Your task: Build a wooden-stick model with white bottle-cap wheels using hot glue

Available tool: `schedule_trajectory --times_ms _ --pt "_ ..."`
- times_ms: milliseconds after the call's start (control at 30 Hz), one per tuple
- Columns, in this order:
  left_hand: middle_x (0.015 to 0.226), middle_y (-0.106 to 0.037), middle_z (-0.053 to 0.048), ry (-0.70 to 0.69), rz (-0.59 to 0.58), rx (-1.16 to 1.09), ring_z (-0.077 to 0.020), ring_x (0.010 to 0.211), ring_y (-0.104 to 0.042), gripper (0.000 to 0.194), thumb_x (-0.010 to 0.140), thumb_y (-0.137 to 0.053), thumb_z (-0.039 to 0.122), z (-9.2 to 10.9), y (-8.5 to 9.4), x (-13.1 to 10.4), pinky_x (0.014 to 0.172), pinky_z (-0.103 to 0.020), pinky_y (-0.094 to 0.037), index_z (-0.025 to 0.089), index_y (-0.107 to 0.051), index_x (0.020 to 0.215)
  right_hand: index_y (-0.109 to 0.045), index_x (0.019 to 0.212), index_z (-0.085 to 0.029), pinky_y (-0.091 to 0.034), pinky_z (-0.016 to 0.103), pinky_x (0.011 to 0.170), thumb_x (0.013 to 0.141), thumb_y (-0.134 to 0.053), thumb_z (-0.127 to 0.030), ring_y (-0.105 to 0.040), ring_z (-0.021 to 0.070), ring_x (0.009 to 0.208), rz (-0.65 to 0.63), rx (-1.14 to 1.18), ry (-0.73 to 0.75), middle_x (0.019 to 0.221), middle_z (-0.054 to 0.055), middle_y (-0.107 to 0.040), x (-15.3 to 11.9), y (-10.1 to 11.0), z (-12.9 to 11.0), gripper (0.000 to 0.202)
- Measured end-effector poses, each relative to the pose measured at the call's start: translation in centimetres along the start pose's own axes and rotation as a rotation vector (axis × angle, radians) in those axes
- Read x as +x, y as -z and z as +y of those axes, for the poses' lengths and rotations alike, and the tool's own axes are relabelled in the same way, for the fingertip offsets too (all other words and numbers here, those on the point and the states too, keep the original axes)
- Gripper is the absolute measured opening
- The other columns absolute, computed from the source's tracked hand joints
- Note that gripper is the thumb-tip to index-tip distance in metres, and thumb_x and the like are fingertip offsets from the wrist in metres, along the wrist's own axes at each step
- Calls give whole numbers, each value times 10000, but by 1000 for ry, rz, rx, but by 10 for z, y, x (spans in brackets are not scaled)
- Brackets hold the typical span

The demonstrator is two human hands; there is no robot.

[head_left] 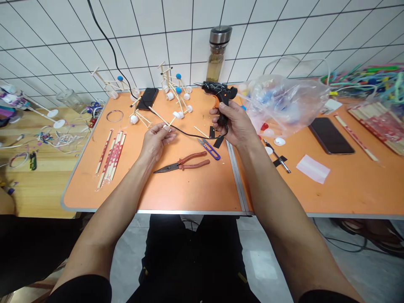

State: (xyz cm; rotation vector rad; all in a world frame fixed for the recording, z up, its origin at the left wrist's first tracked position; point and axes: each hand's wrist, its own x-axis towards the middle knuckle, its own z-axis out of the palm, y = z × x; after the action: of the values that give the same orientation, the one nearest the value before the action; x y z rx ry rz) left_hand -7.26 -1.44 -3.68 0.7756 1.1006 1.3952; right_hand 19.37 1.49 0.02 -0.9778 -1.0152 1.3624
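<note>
My right hand (235, 122) is wrapped round the handle of a black glue gun (217, 89), its nozzle pointing left. Its black cord runs down and left across the orange table (189, 191). Between the fingertips of my left hand (157, 139) is a small stick piece (171, 121) with a white part at its lower end. Pliers with red handles (181, 163) lie below the hands, beside purple snips (211, 150). Stick models with white wheels and blue balls (178, 90) stand behind my left hand.
Packaged chopsticks (112, 155) lie at the left. A glass bottle (217, 54) stands by the tiled wall. To the right are a plastic bag (284, 101), a phone (331, 135) and a white paper piece (313, 168). Another phone (148, 99) lies among the models.
</note>
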Motion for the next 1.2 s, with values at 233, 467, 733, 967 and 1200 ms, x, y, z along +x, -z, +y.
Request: schedule_trajectory --times_ms 233,467,733,967,1200 --pt "910 -853 -60 -1 2 5 -108 691 -797 163 918 -870 160 -1 0 0 738 -202 -656 153 -721 983 -618 1019 -274 -552 227 530 829 -931 -705 -642 98 628 -45 -57 -26 1022 -2 -811 -4 -8 -3 565" --pt "902 -857 -59 7 14 -9 -116 700 -807 129 941 -826 127 0 -1 0 697 -189 -637 161 -709 983 -670 1042 -285 -557 263 567 796 -900 -832 -626 128 667 -85 -222 208 1006 20 -790 -10 -14 8 642" --pt "900 -860 -57 -15 4 -28 -110 690 -795 162 909 -886 164 -2 0 1 731 -198 -659 170 -729 948 -713 1059 -283 -591 294 617 790 -860 -896 -622 153 704 -120 -340 294 978 27 -765 -18 -22 12 686" --pt "888 -867 -65 -56 -19 -76 -140 736 -824 148 884 -875 144 -6 3 4 730 -221 -687 166 -751 962 -711 1029 -264 -547 297 601 867 -809 -882 -633 144 671 -156 -400 337 964 34 -770 -19 -22 18 646" --pt "903 -871 -58 -63 -39 -70 -132 726 -824 216 837 -919 189 -6 4 4 716 -204 -676 169 -746 967 -698 1042 -251 -523 284 558 872 -830 -858 -635 125 631 -220 -345 376 963 41 -809 -13 -17 23 643"
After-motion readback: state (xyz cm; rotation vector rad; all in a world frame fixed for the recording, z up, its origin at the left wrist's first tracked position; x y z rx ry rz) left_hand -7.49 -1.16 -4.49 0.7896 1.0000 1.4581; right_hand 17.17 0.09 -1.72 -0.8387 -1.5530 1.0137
